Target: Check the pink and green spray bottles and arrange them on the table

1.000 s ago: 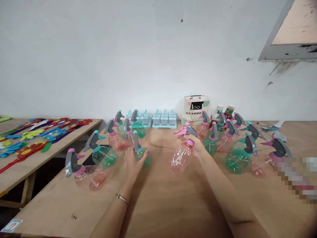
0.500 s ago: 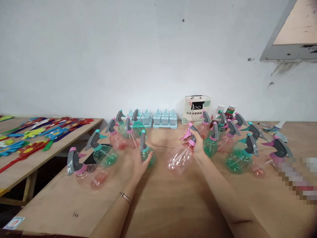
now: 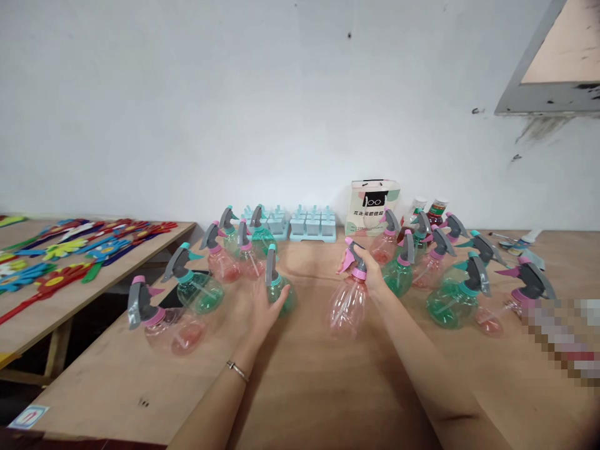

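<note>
In my right hand (image 3: 368,269) is a pink spray bottle (image 3: 347,309), gripped round its grey and pink trigger head; the clear body hangs tilted below. My left hand (image 3: 262,303) is wrapped against the body of a green spray bottle (image 3: 287,301), thumb in front; its other fingers are partly hidden. That green bottle stands on the table with a grey and teal head. Left of it are more spray bottles, including a pink one (image 3: 175,331) and a green one (image 3: 201,294). On the right, nearest my right hand, stands another green spray bottle (image 3: 398,278).
Two light blue popsicle moulds (image 3: 312,236) and a paper bag (image 3: 370,215) stand along the wall. More spray bottles, such as a green one (image 3: 452,303), crowd the right side of the wooden table (image 3: 300,394). Colourful felt flowers (image 3: 60,281) lie on the left table.
My right hand has turned the pink spray bottle more upright, its head shifting a little left and its base swinging right. My left hand stays at the green bottle.
</note>
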`<control>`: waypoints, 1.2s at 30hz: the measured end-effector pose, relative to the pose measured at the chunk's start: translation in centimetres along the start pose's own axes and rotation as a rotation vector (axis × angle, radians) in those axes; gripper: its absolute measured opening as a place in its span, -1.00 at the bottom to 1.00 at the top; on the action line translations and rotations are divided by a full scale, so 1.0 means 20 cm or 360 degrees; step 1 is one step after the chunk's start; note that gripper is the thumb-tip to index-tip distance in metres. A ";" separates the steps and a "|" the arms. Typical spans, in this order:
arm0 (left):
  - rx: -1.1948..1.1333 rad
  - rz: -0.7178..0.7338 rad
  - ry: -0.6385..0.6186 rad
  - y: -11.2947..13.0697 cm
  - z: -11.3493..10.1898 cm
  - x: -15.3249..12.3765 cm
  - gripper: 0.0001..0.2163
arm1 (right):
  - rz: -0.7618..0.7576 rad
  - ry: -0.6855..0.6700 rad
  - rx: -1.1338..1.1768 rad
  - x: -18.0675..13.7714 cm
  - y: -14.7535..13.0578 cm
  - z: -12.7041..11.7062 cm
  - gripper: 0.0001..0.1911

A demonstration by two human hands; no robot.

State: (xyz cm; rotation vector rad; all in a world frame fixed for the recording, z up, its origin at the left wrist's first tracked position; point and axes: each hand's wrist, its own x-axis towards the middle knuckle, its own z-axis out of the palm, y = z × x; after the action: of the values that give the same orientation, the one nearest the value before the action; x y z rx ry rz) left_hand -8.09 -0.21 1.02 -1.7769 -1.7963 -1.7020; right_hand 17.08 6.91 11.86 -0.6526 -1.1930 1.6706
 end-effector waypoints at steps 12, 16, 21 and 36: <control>-0.0019 -0.0049 -0.0027 0.02 -0.01 0.01 -0.57 | 0.0068 -0.0045 -0.0044 0.01 0.01 -0.01 -0.56; 0.0003 -0.0010 -0.0048 0.02 -0.02 0.01 -0.54 | 0.0067 -0.0013 -0.0110 0.00 -0.01 0.01 -0.62; 0.0004 -0.0016 -0.0019 0.02 -0.01 0.01 -0.53 | 0.0064 -0.0024 -0.0168 -0.01 -0.01 0.01 -0.64; -0.0030 -0.0109 -0.0065 0.01 -0.01 0.00 -0.55 | -0.0390 0.0407 -0.0737 -0.20 0.02 -0.15 -0.58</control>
State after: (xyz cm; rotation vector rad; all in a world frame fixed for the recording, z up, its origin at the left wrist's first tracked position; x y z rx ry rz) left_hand -8.03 -0.39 1.12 -1.7899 -1.8850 -1.7253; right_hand 21.08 4.41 10.04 -0.9304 -1.4173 1.0759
